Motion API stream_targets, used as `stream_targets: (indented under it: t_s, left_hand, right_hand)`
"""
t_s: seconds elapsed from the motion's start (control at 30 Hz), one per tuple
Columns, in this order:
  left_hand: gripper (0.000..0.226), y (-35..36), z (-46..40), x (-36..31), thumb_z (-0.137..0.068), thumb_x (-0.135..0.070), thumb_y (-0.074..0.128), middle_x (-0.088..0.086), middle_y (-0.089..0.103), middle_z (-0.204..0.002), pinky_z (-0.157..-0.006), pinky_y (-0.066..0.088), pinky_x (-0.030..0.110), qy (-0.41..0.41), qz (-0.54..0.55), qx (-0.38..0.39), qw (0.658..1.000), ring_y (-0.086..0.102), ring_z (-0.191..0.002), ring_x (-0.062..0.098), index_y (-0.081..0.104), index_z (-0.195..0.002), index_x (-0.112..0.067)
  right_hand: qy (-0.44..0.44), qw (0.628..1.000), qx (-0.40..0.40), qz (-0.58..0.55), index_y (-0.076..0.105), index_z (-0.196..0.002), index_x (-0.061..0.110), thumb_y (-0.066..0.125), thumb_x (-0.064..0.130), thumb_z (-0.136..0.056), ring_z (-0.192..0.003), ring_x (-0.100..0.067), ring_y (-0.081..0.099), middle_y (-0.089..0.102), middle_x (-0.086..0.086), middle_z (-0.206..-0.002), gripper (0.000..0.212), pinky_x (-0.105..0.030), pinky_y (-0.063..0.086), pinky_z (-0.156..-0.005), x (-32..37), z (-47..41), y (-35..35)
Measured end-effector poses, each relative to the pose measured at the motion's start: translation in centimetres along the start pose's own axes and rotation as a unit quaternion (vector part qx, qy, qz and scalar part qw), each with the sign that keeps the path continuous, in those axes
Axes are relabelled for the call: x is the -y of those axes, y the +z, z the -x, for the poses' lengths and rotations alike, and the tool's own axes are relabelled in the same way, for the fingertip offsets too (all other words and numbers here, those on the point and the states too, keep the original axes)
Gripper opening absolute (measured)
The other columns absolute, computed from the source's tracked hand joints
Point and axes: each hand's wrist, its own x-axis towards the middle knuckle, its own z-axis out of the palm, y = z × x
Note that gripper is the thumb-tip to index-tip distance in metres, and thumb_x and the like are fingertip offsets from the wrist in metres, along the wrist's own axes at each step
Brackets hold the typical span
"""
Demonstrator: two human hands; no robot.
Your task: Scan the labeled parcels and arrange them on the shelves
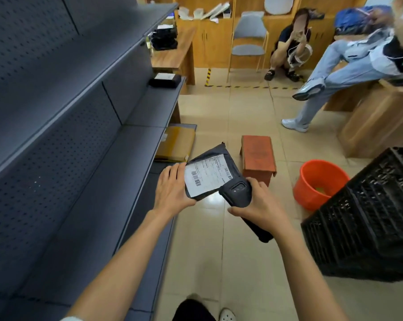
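Note:
My left hand (172, 188) grips the left edge of a dark grey parcel (215, 154) with a white barcode label (207, 176) facing up. My right hand (260, 202) holds a black handheld scanner (238, 192), its head touching the parcel's lower right corner. Both are over the tiled floor beside the dark grey shelving unit (117, 158) on my left. Another black labeled parcel (164, 80) lies at the far end of a middle shelf.
A black plastic crate (369, 212) stands at right, with an orange bucket (318, 181) and a small red-brown stool (258, 154) on the floor. Flat cardboard (176, 143) leans by the shelf. One person crouches by the back cabinets; another person's legs are at right.

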Motion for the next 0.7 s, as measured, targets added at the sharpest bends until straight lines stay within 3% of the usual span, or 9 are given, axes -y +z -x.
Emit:
stream_targets:
  t_s: [0.23,0.4,0.7]
  left_hand:
    - [0.113,5.2,-15.9,5.1,-0.050,-0.060,0.083,0.005,0.044,-0.135,-0.106,0.036,0.039,-0.029,-0.014,0.011,0.999,0.038,-0.125,0.025,0.033,-0.140,-0.013]
    - [0.110,7.9,-29.6,9.4,-0.051,-0.054,0.084,0.005,0.045,-0.134,-0.103,0.041,0.039,-0.024,0.001,0.020,1.000,0.037,-0.124,0.025,0.034,-0.140,-0.013]
    - [0.106,12.3,-52.7,14.9,-0.052,-0.056,0.079,0.005,0.046,-0.131,-0.102,0.037,0.036,-0.026,0.010,0.038,0.999,0.037,-0.118,0.023,0.036,-0.138,-0.011]
  right_hand:
    - [-0.012,1.000,0.021,0.006,0.038,-0.141,0.031,0.077,0.059,-0.063,-0.104,-0.022,0.060,0.050,0.006,-0.120,0.091,-0.044,0.052,-0.090,1.0,-17.5,-1.9]
    - [-0.024,0.999,0.018,0.039,0.036,-0.144,0.032,0.076,0.059,-0.069,-0.103,-0.020,0.061,0.051,0.008,-0.125,0.089,-0.034,0.049,-0.079,4.3,-32.1,-4.1]
    - [0.012,1.000,0.020,0.010,0.038,-0.140,0.032,0.076,0.057,-0.070,-0.108,-0.022,0.060,0.052,0.007,-0.125,0.084,-0.036,0.045,-0.081,7.6,-54.8,-8.7]
